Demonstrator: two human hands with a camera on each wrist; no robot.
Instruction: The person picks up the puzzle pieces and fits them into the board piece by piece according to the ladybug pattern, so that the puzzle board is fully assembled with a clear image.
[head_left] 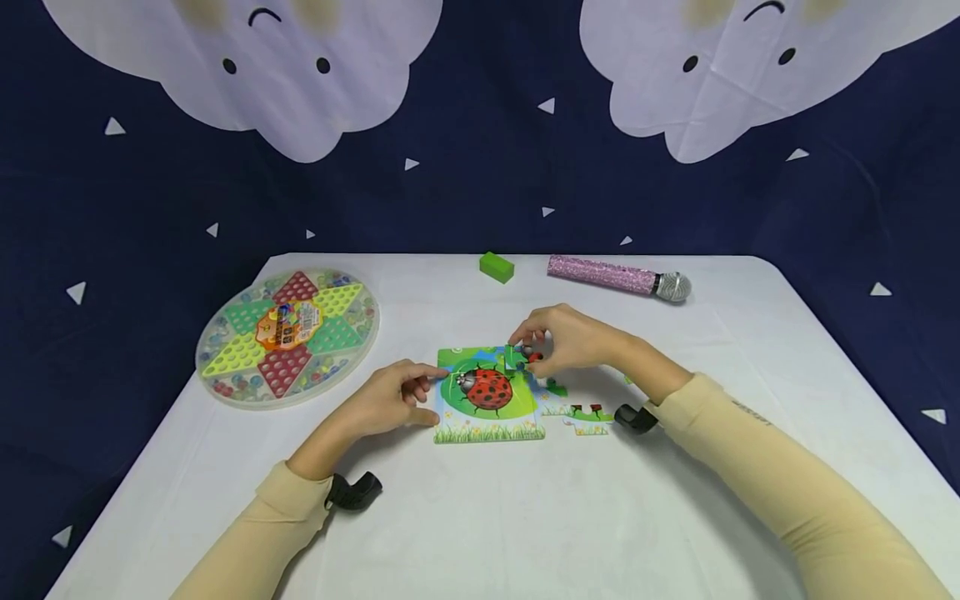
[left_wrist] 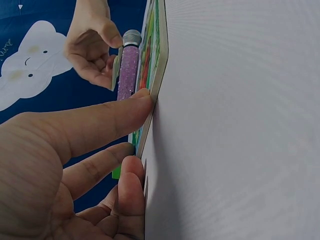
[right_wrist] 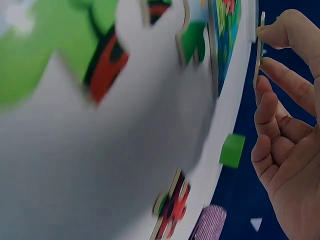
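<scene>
Chinese chequers board (head_left: 349,335), round, with marbles: ten o'clock of the puzzle.
Left hand (head_left: 390,402): grasping nothing, fingertips against the puzzle's nine o'clock edge.
Ladybird puzzle board (head_left: 487,393): flat, mid-table; to my eye light, stiff, best steadied at its edges.
Green block (head_left: 497,267): twelve o'clock.
Puzzle piece (head_left: 512,358): at the board's one o'clock corner; likely light, rigid, smooth; hold by opposite edges, sparing tabs.
Right hand (head_left: 576,337): pinching that piece.
Loose puzzle pieces (head_left: 592,418): four o'clock.
Pink glitter microphone (head_left: 607,275): one o'clock.
</scene>
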